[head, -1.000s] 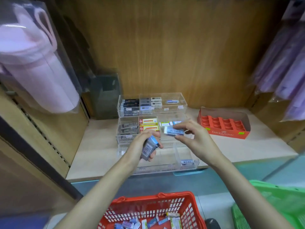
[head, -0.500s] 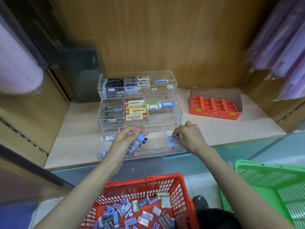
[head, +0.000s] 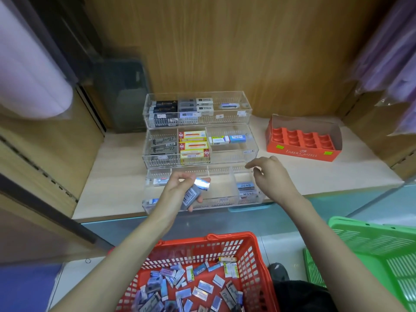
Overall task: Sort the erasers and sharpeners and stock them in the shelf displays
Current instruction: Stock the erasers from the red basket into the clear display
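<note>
A clear three-tier acrylic display (head: 234, 157) stands on the wooden shelf, its compartments partly stocked with boxed erasers. My left hand (head: 174, 192) grips a grey-and-blue eraser (head: 195, 192) with a barcode over the front tier. My right hand (head: 271, 177) hovers empty, fingers relaxed, just above the front-right compartment, where two MONO erasers (head: 246, 189) lie. Below, a red basket (head: 256, 251) holds several loose erasers and sharpeners.
An orange Faber-Castell tray (head: 301, 153) with vacant cells sits at the right of the shelf. A green basket (head: 373, 244) is on the floor at right. Pink and purple packaged goods hang at both sides. A dark box stands behind the display at left.
My right hand set its MONO eraser into the front-right compartment and lifted off empty. My left hand kept its eraser. The view tilted down, showing more of the red basket.
</note>
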Available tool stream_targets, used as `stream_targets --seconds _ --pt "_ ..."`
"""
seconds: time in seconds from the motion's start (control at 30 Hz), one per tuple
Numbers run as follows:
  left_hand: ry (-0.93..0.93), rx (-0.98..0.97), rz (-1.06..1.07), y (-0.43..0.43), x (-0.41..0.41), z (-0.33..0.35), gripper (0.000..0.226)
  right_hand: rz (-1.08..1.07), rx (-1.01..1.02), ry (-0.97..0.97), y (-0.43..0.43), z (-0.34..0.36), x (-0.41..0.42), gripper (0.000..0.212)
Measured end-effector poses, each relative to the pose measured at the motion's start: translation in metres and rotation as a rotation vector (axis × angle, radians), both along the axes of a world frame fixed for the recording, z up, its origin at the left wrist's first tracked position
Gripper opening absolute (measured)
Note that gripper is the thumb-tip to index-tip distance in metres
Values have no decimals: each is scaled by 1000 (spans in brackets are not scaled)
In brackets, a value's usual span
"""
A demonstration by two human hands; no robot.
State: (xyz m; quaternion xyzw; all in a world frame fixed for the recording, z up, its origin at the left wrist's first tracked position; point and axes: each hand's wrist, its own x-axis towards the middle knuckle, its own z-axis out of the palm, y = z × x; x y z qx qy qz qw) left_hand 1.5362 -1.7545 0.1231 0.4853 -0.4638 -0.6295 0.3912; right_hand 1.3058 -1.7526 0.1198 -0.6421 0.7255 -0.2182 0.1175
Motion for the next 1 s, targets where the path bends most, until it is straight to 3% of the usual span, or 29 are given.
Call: stream_targets --seconds 0.07,0.17,0.27,0.5,0.63,0.83,1.0 --pt "-11 -2 2 4 0 1 9 15 -88 -246 13 19 24 29" --pt "-18 -29 -19 11 -1 -1 11 145 -12 -577 31 32 68 18" --pt "16 -66 -25 17 1 -1 12 169 76 -698 35 26 92 25" --pt "25 27 17 22 16 1 15 178 22 -811 36 17 100 23" --pt "191 132 169 16 36 -2 26 101 29 -776 33 6 107 16" --pt "-5 34 219 5 78 -17 25 94 29 -693 18 -8 121 16" --pt "-51 -60 223 -1 98 -20 18 30 75 -360 -19 -28 136 20"
